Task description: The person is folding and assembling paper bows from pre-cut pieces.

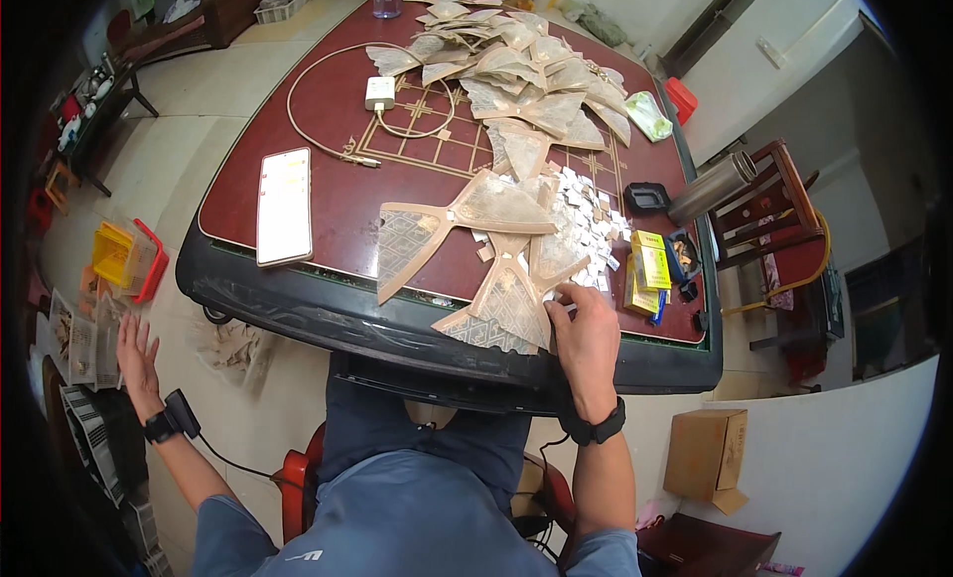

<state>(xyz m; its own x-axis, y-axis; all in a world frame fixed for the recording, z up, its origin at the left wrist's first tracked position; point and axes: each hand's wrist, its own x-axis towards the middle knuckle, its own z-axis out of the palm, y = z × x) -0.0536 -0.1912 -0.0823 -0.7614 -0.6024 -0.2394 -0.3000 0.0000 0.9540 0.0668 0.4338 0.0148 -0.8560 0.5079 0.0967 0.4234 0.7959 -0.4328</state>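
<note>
My right hand (pixel 588 337) is at the table's near edge, its thumb and fingers closed at the side of a tan bow-shaped piece (pixel 503 304) with a patterned mesh-like surface. Another bow-shaped piece (pixel 467 215) lies across it. Right beside them spreads a heap of small white squares (pixel 588 215). Farther back, a large pile of similar bow-shaped pieces (pixel 516 66) covers the table's far part. My left hand (pixel 137 363) hangs off the table to the left, fingers spread and holding nothing, near white plastic baskets (pixel 77 334).
On the dark red table (pixel 333 110) lie a bright-screened phone (pixel 285 208) and a white charger (pixel 379 93) with its cable. Yellow packs (pixel 649 264), a black tray (pixel 647 198) and a metal cylinder (pixel 713 188) stand at the right. A cardboard box (pixel 705 456) sits by the wall.
</note>
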